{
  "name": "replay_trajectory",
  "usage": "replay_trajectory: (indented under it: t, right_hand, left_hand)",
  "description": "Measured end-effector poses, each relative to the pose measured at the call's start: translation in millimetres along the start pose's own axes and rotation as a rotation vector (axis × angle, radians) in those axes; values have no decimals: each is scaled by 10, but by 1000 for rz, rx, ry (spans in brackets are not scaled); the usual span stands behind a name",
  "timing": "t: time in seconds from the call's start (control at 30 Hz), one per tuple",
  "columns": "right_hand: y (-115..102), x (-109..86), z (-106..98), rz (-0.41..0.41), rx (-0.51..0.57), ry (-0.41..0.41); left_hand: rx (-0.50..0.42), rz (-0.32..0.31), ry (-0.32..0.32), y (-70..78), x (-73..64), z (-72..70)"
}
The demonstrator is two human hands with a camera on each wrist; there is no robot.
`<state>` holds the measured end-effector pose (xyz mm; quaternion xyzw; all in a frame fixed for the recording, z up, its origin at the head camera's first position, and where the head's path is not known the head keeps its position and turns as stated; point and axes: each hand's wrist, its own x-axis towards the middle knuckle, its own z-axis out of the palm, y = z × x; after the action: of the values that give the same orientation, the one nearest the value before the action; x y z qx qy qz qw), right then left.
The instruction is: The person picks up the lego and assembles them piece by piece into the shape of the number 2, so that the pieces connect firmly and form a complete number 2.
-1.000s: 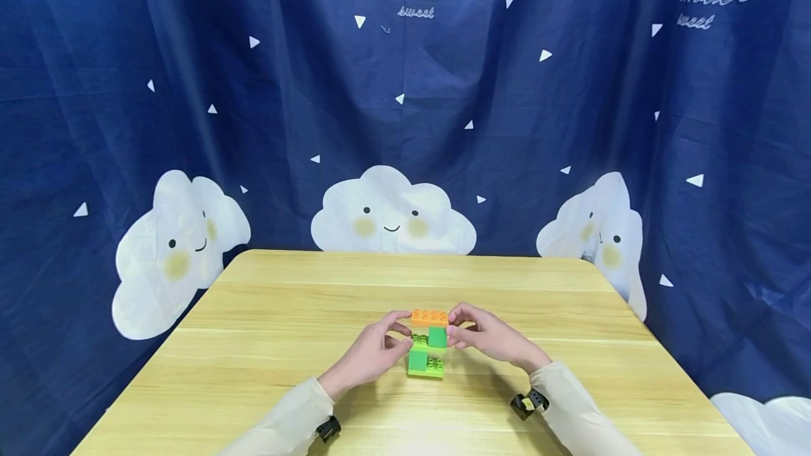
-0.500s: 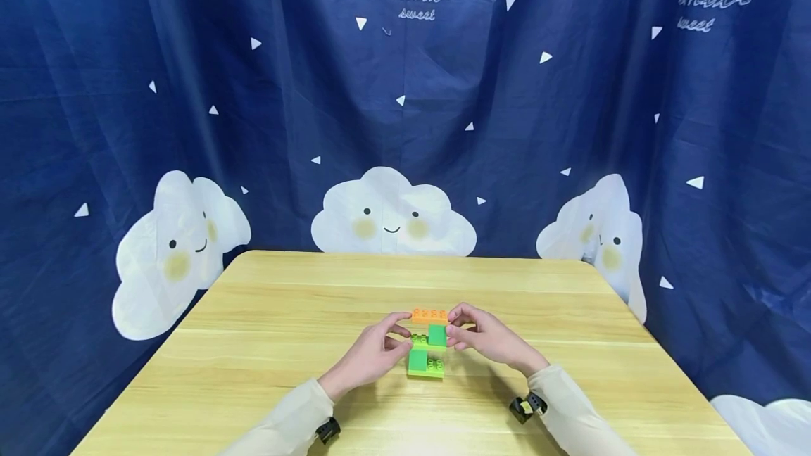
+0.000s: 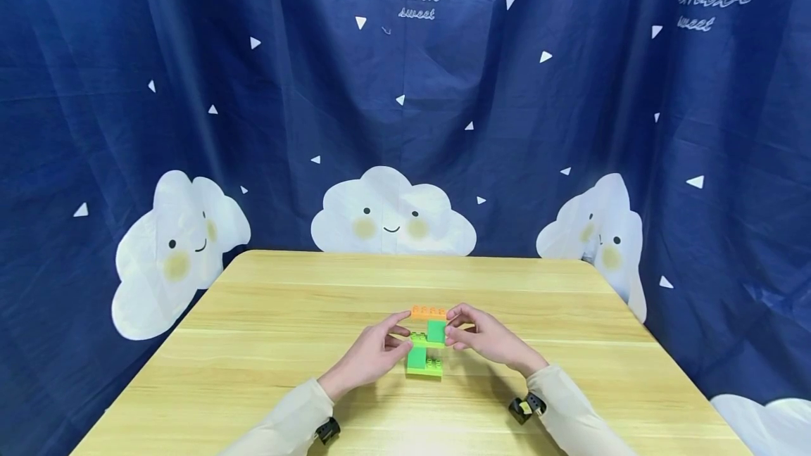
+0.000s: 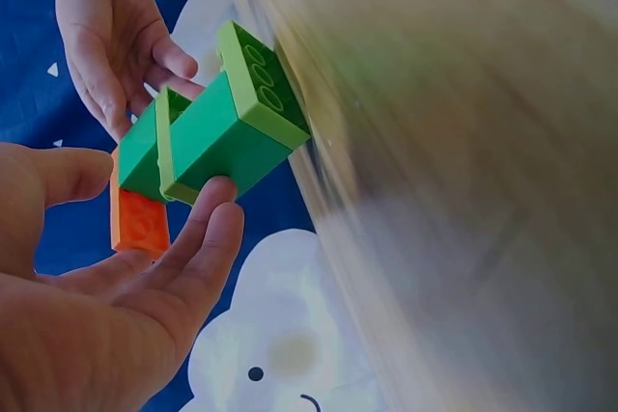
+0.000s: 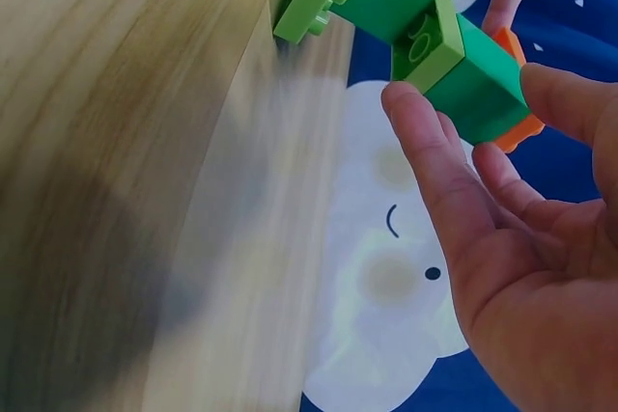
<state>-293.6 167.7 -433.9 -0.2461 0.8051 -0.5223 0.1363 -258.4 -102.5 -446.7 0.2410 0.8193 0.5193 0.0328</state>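
A stepped tower of toy building blocks stands between the hands: an orange brick (image 3: 429,312) on top, a green block (image 3: 436,331), a lime plate (image 3: 419,338), a second green block (image 3: 416,357) and a lime bottom plate (image 3: 424,372). My left hand (image 3: 374,350) holds its left side, the fingertips by the orange brick and the middle plate. From the other side my right hand (image 3: 484,336) grips it around the upper green block and orange brick. In the left wrist view the hollow underside of the bottom plate (image 4: 263,84) is visible, so the tower is tilted or raised.
A light wooden table (image 3: 285,287) lies under both arms. Behind it hangs a dark blue curtain (image 3: 405,139) with white clouds and triangles. Each wrist wears a small black device, such as the right wrist camera (image 3: 526,408).
The tower has tipped slightly: its orange top has shifted up in the head view, and more of the green front faces shows. Both hands keep nearly the same place.
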Motion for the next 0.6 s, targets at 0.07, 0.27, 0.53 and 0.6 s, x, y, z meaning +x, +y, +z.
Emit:
replay_trajectory:
  t: [0.07, 0.27, 0.53, 0.6]
  right_hand:
    - [0, 0, 4, 1, -1, 1]
    - [-4, -8, 13, -4, -9, 5]
    - [34, -1, 50, 12, -3, -7]
    - [54, 5, 66, 13, -7, -11]
  left_hand:
    - [9, -4, 0, -11, 1, 4]
    - [43, -15, 2, -33, 5, 11]
    - [43, -30, -17, -42, -1, 17]
    - [31, -31, -18, -41, 1, 20]
